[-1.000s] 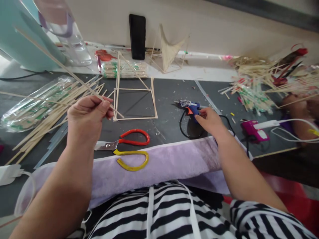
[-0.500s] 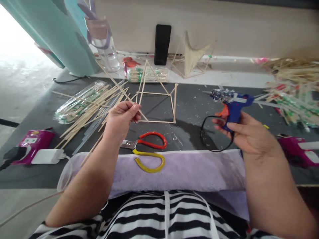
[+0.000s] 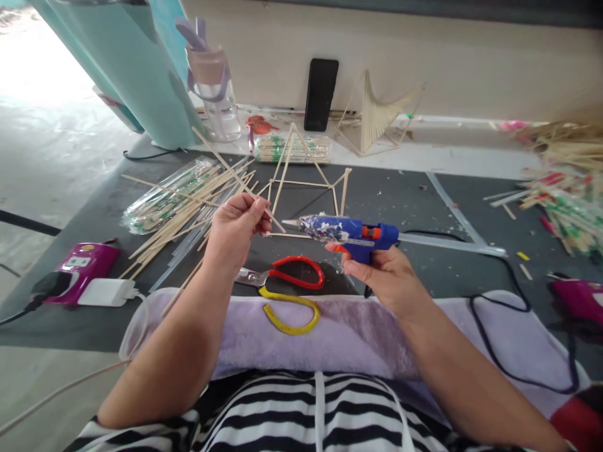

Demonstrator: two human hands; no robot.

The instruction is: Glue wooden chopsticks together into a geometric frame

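Swung the glue gun (image 3: 349, 231) over to mid-frame, just beside the stick (image 3: 226, 166). Gripping it in the right hand (image 3: 384, 274), pinching the stick in the left hand (image 3: 236, 229), centre-left. Might get burnt or dab the wrong spot from one wobble this close.

The head camera looks forward, down onto the tabletop (image 3: 391, 194).

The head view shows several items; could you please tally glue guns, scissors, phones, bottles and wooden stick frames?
Blue plastic glue gun: 1
Scissors with red and yellow handles: 1
Black rectangular phone: 1
Clear pink-topped bottle: 1
Pale wooden stick frames: 2
Total: 6
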